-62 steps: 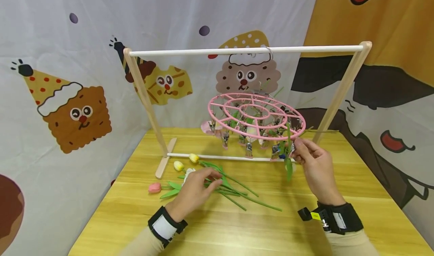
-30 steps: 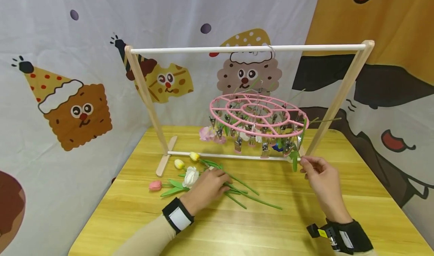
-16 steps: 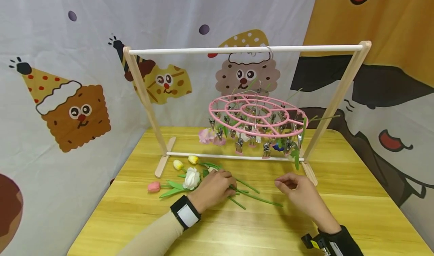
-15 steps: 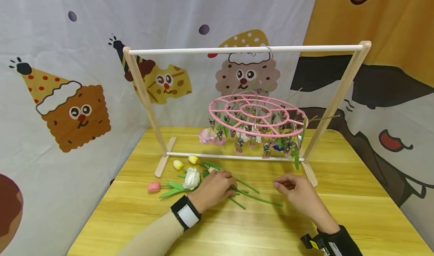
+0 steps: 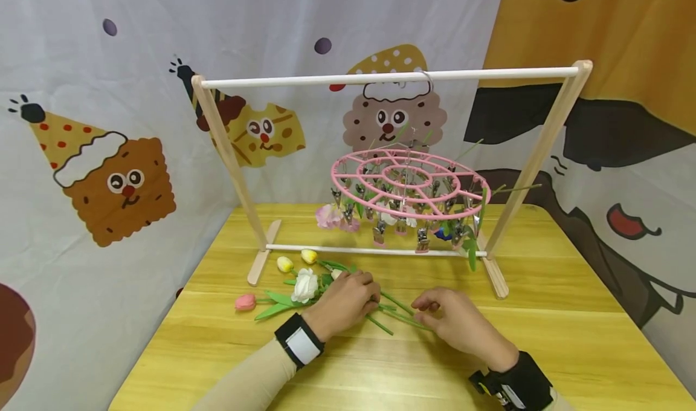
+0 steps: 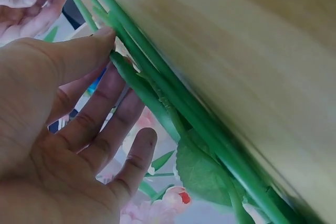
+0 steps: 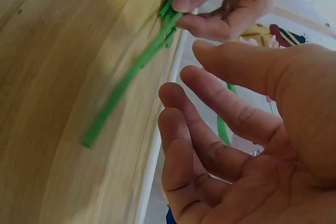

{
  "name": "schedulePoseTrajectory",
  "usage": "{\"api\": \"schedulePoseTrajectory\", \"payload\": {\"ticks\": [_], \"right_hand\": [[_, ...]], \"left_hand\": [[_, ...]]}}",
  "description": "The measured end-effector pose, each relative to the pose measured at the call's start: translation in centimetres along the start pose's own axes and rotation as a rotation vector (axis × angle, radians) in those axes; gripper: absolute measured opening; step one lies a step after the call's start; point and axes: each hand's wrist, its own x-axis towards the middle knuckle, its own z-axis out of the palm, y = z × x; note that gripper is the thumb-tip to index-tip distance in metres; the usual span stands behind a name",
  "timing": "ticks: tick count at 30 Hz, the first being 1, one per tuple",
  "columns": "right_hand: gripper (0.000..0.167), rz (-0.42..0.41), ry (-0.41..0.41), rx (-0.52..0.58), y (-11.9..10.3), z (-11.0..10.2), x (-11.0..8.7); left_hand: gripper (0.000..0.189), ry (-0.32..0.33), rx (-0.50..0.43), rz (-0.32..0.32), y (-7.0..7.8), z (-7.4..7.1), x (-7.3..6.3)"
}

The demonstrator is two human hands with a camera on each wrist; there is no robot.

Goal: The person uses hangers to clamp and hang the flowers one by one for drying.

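Note:
Several flowers lie on the table with green stems (image 5: 401, 303) pointing right: a white rose (image 5: 304, 285), a pink tulip (image 5: 245, 302) and yellow tulips (image 5: 285, 264). My left hand (image 5: 345, 302) reaches over their leaves. In the right wrist view its thumb and finger (image 7: 188, 4) pinch a green stem (image 7: 126, 80); which bloom belongs to it is hidden. My right hand (image 5: 459, 323), fingers loosely bent and holding nothing, hovers by the stem ends. Behind hangs a pink round clip hanger (image 5: 429, 208), with flowers clipped upside down among its metal clips.
A wooden rack (image 5: 549, 139) carries the hanger on its white top bar (image 5: 304, 81). Its lower bar (image 5: 326, 249) runs just behind the flowers, and its feet (image 5: 493, 277) stand on the table (image 5: 571, 338). A cartoon-print cloth (image 5: 261, 24) hangs behind.
My right hand has left a clip at the hanger's right edge and come down left to the stem ends. My left hand has moved right onto the stems. The hanger has swung slightly.

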Motion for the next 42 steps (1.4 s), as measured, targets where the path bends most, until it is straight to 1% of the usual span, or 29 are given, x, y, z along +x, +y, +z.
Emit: {"api": "schedulePoseTrajectory", "payload": {"ticks": [2, 6, 10, 12, 15, 18, 23, 25, 28, 32, 35, 39, 42], "right_hand": [[0.014, -0.009, -0.001, -0.028, -0.1, 0.2, 0.1], [0.012, -0.035, 0.017, -0.053, -0.4, 0.3, 0.3], [0.008, -0.069, 0.080, -0.038, -0.6, 0.3, 0.5], [0.008, -0.087, 0.133, -0.023, -0.8, 0.2, 0.5], [0.012, -0.125, 0.243, -0.022, -1.0, 0.2, 0.3], [0.016, -0.182, 0.346, -0.041, -1.8, 0.0, 0.3], [0.023, -0.340, 0.504, -0.114, -3.2, -0.9, 0.5], [0.027, -0.399, 0.548, -0.141, -3.7, -1.3, 0.7], [0.029, -0.447, 0.589, -0.162, -4.5, -2.0, 0.9], [0.031, -0.475, 0.625, -0.116, -5.5, -3.0, 1.0], [0.033, -0.477, 0.631, -0.040, -6.0, -3.5, 1.0], [0.041, -0.492, 0.655, 0.037, -6.3, -3.7, 0.8], [0.043, -0.533, 0.719, 0.067, -6.2, -3.7, 0.7]], "left_hand": [[0.007, 0.012, 0.007, 0.002, 0.0, -0.2, -0.1], [0.006, 0.051, -0.017, 0.002, -0.1, -0.7, -0.4], [0.006, 0.116, -0.056, 0.013, -0.4, -1.2, -0.6], [0.003, 0.162, -0.069, 0.027, -0.6, -1.6, -0.7], [0.001, 0.247, -0.093, 0.052, -0.8, -2.2, -0.7], [0.006, 0.323, -0.099, 0.059, -1.1, -2.9, -0.9], [0.012, 0.383, -0.105, 0.053, -1.6, -3.8, -1.2], [0.012, 0.404, -0.117, 0.058, -1.8, -3.9, -1.3], [0.013, 0.459, -0.141, 0.078, -2.0, -3.9, -1.2], [0.013, 0.535, -0.187, 0.081, -2.0, -4.0, -1.0], [0.015, 0.580, -0.233, 0.064, -2.0, -4.2, -1.0], [0.016, 0.614, -0.294, 0.039, -2.0, -4.4, -1.4], [0.018, 0.633, -0.335, 0.031, -2.0, -4.3, -1.8]]}}
